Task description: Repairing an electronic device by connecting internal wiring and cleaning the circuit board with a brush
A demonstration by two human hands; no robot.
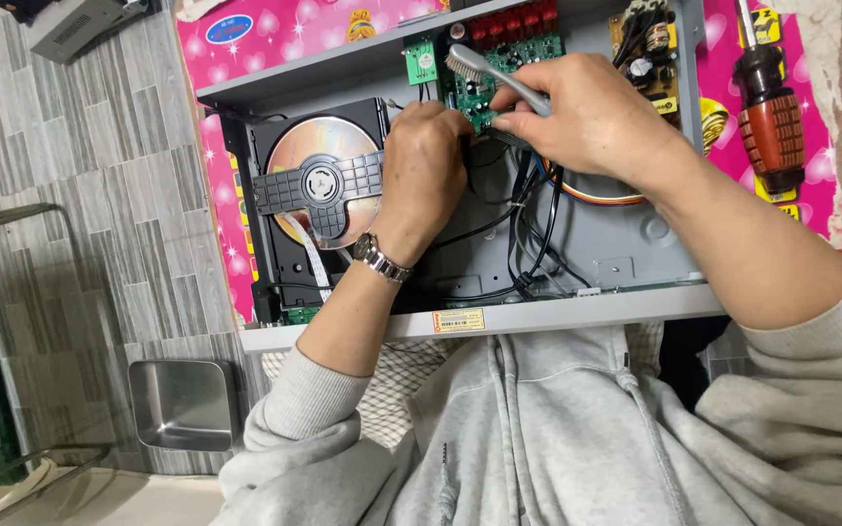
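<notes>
Head view: the right hand (pixel 592 117) is closed around a grey toothbrush (pixel 494 76), its bristles just above a green circuit board (pixel 479 90) inside an open grey player case (pixel 635 244). The left hand (pixel 428 166), wearing a watch (pixel 380 257), presses down just left of the board; whether it grips anything cannot be told. A disc (pixel 319 180) lies left of that hand; a screwdriver (pixel 770 117) lies well right of the brush.

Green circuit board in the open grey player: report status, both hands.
Right hand holds grey toothbrush, bristles over green circuit board. Left hand rests beside board. Black cables below.
</notes>
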